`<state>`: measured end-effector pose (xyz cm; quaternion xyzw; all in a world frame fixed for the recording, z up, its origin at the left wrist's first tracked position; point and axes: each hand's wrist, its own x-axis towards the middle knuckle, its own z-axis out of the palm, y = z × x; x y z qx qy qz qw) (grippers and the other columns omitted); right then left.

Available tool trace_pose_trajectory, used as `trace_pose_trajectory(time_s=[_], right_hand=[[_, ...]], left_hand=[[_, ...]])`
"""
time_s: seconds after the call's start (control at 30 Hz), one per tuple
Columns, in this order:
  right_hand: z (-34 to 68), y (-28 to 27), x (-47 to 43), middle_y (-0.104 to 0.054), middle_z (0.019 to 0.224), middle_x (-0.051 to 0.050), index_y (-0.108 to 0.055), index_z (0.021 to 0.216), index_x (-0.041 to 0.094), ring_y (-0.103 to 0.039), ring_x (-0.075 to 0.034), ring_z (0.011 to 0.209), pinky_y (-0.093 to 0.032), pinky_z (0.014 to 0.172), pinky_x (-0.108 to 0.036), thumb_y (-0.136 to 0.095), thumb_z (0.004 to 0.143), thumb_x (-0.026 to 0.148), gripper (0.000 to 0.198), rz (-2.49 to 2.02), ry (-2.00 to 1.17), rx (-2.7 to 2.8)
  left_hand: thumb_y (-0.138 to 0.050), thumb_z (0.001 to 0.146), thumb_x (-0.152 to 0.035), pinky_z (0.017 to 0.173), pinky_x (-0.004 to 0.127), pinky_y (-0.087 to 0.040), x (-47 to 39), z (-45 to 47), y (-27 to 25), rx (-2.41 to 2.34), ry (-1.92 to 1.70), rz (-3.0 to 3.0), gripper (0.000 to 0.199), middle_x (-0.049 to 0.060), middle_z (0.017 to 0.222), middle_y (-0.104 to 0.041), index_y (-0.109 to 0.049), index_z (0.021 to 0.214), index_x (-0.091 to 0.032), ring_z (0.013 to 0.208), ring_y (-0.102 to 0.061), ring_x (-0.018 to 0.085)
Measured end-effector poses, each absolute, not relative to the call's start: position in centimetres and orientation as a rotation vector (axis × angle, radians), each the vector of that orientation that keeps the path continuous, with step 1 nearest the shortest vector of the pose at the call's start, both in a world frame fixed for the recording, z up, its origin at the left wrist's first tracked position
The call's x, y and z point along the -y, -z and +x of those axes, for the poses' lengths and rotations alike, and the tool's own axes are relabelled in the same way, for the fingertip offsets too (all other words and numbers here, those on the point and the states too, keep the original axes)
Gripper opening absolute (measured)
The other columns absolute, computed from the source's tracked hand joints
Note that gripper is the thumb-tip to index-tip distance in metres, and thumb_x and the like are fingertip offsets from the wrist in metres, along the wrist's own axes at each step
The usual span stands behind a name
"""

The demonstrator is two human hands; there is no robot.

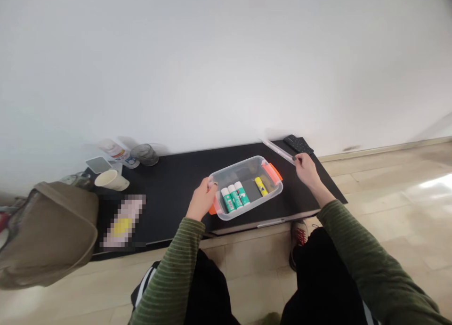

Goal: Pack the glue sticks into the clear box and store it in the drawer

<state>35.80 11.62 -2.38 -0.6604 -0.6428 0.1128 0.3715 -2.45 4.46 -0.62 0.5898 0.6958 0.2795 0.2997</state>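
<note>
A clear plastic storage box (221, 216) with orange clip handles sits lidless on the black table. Inside, three green-and-white glue sticks (235, 196) lie side by side at the left, and one yellow tube (261, 186) lies apart at the right. My left hand (202, 199) is closed on the box's left end, thumb over the rim. To the right of the box, my right hand (306, 168) pinches the near end of a thin, pale translucent lid (277, 150), which shows almost edge-on and slants back toward the wall.
Black table (169, 188) stands against the white wall. On its left are a paper cup (111, 180), a glass (144, 154), a white bottle (120, 153), a brown bag (52, 235) and a pixelated item (123, 221). A dark, dotted object (298, 144) lies at the back right.
</note>
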Motion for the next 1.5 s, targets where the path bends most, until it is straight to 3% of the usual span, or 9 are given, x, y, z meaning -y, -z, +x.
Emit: trace_pose_trajectory(time_s=[0.17, 0.3, 0.43, 0.57, 0.73, 0.9, 1.07, 1.27, 1.5], right_hand=[[35.8, 1.1, -11.4, -0.062, 0.090, -0.006, -0.061, 0.095, 0.019, -0.056, -0.019, 0.078, -0.047, 0.077, -0.033, -0.065, 0.078, 0.034, 0.023, -1.668, -0.231, 1.575], [35.8, -0.3, -11.1, -0.062, 0.097, -0.007, -0.064, 0.094, 0.020, -0.058, -0.018, 0.080, -0.049, 0.079, -0.034, -0.062, 0.081, 0.030, 0.017, -1.529, -0.100, 1.530], [36.4, -2.1, -11.5, -0.063, 0.093, -0.003, -0.058, 0.099, 0.022, -0.061, -0.016, 0.081, -0.050, 0.071, -0.029, -0.063, 0.086, 0.044, 0.027, -1.234, -0.099, 1.125], [36.7, -2.9, -12.5, -0.060, 0.077, 0.002, -0.056, 0.099, 0.022, -0.060, -0.011, 0.064, -0.049, 0.058, -0.025, -0.059, 0.087, 0.059, 0.038, -0.986, -0.430, 0.806], [34.5, -1.2, -13.0, -0.058, 0.064, 0.003, -0.060, 0.082, 0.021, -0.056, -0.013, 0.055, -0.052, 0.053, -0.028, -0.073, 0.074, 0.059, 0.041, -1.066, -0.936, 0.834], [31.2, -0.1, -13.1, -0.061, 0.061, 0.002, -0.065, 0.083, 0.018, -0.050, -0.010, 0.046, -0.040, 0.043, -0.024, -0.076, 0.067, 0.061, 0.047, -1.236, -1.226, 1.014], [30.0, 0.1, -13.5, -0.064, 0.066, 0.000, -0.068, 0.083, 0.017, -0.054, -0.012, 0.056, -0.043, 0.052, -0.024, -0.070, 0.071, 0.065, 0.050, -1.354, -1.136, 1.258], [29.6, 0.3, -13.7, -0.073, 0.095, -0.006, -0.075, 0.090, 0.017, -0.064, -0.021, 0.087, -0.047, 0.071, -0.027, -0.063, 0.079, 0.059, 0.045, -1.532, -0.911, 1.551], [29.1, 0.9, -13.5, -0.073, 0.091, -0.004, -0.075, 0.092, 0.018, -0.063, -0.019, 0.084, -0.046, 0.072, -0.027, -0.059, 0.082, 0.056, 0.043, -1.550, -0.968, 1.660]], left_hand=[[-0.047, 0.086, -0.036, 0.094, 0.037, -0.046, -5.2, -2.2, 1.0, -1.803, -0.785, 1.572, 0.039, 0.008, 0.112, -0.071, -0.062, 0.119, -0.021, 0.102, -0.065, 0.024], [-0.048, 0.085, -0.038, 0.094, 0.036, -0.048, -5.7, -2.2, 1.6, -1.713, -0.864, 1.546, 0.043, 0.007, 0.111, -0.071, -0.063, 0.120, -0.020, 0.101, -0.066, 0.023], [-0.049, 0.084, -0.037, 0.093, 0.034, -0.050, -6.4, -2.2, 2.0, -1.609, -0.912, 1.542, 0.044, 0.007, 0.113, -0.072, -0.065, 0.121, -0.019, 0.101, -0.066, 0.021], [-0.050, 0.085, -0.038, 0.092, 0.034, -0.050, -7.1, -1.8, 2.2, -1.517, -0.950, 1.535, 0.042, 0.008, 0.113, -0.072, -0.066, 0.118, -0.018, 0.102, -0.066, 0.021], [-0.048, 0.087, -0.054, 0.085, 0.032, -0.050, -7.2, -1.4, 2.4, -1.581, -0.963, 1.464, 0.046, 0.008, 0.100, -0.073, -0.069, 0.105, -0.017, 0.095, -0.065, 0.022], [-0.041, 0.091, -0.057, 0.079, 0.030, -0.047, -6.1, -1.5, 1.9, -1.615, -0.963, 1.475, 0.049, 0.006, 0.090, -0.071, -0.068, 0.089, -0.016, 0.087, -0.062, 0.021], [-0.037, 0.093, -0.057, 0.084, 0.032, -0.047, -5.5, -1.3, 0.9, -1.659, -0.945, 1.429, 0.051, 0.008, 0.097, -0.072, -0.069, 0.088, -0.017, 0.093, -0.063, 0.025], [-0.040, 0.091, -0.061, 0.087, 0.034, -0.049, -5.4, -1.1, 0.3, -1.607, -0.920, 1.362, 0.055, 0.010, 0.106, -0.073, -0.071, 0.097, -0.016, 0.099, -0.065, 0.027], [-0.052, 0.086, -0.061, 0.084, 0.035, -0.050, -5.2, -1.2, 1.1, -1.577, -0.897, 1.396, 0.053, 0.010, 0.103, -0.072, -0.069, 0.108, -0.016, 0.095, -0.065, 0.025]])
